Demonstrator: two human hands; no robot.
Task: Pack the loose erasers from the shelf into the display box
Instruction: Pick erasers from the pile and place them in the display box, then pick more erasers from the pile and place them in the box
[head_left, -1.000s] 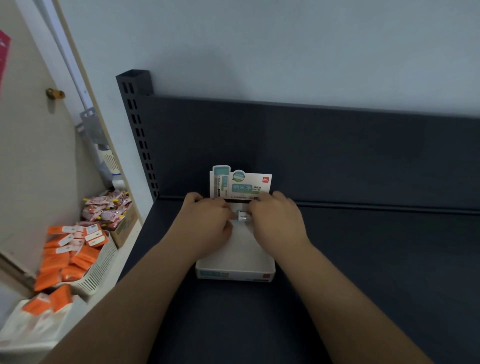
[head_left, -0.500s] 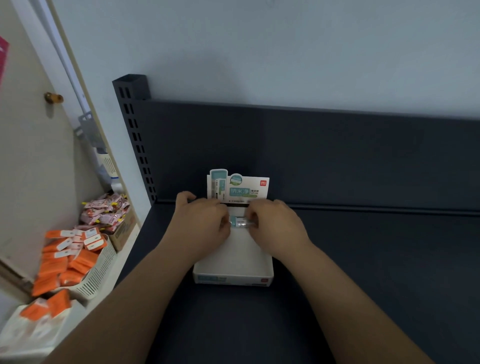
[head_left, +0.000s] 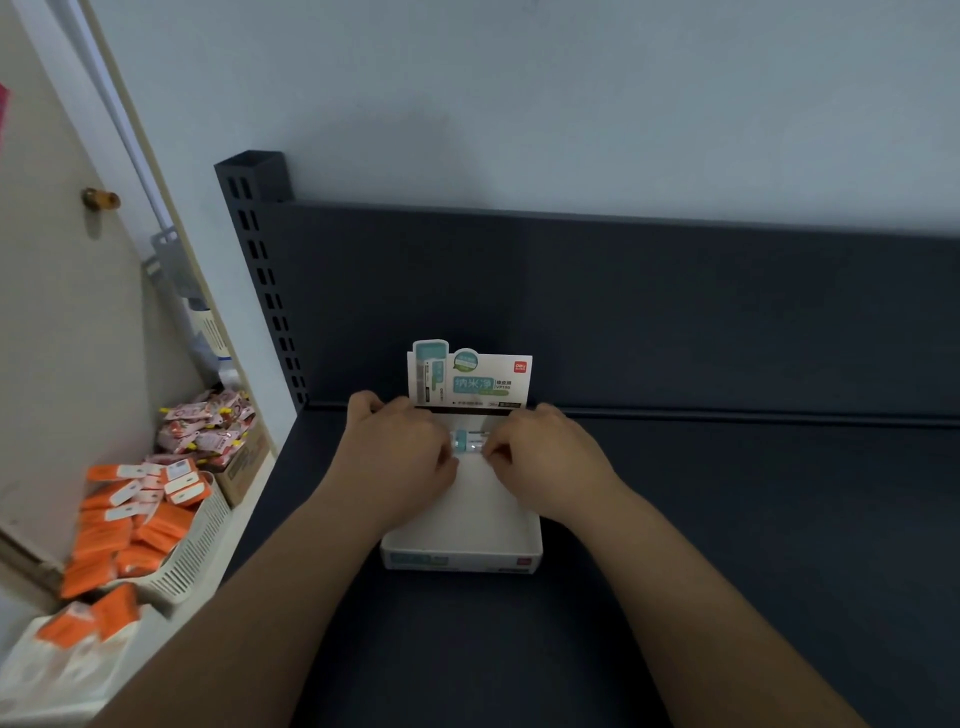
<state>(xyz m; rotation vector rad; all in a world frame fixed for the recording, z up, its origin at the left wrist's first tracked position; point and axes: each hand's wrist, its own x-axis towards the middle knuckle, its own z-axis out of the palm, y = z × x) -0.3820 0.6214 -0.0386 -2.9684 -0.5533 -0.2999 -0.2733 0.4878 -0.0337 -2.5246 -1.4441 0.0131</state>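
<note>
A white display box (head_left: 462, 558) with a teal-printed upright back card (head_left: 470, 379) sits on the dark shelf (head_left: 727, 519). Over the far end of the box, my left hand (head_left: 395, 457) and my right hand (head_left: 545, 457) pinch the two ends of a small eraser (head_left: 469, 440) in a teal-and-white wrapper. The eraser lies crosswise just in front of the back card. My hands hide the far part of the box; the near part of its floor is bare white.
Left of the shelf's perforated upright post (head_left: 260, 270), a white basket (head_left: 192, 561) holds orange packets (head_left: 130, 519), and a cardboard box (head_left: 244, 462) holds pink packets (head_left: 208, 421). The shelf's dark back panel (head_left: 675, 312) rises behind the display box.
Both hands stay at the far end of the box, and more of the eraser shows between the fingertips. The view has shifted slightly.
</note>
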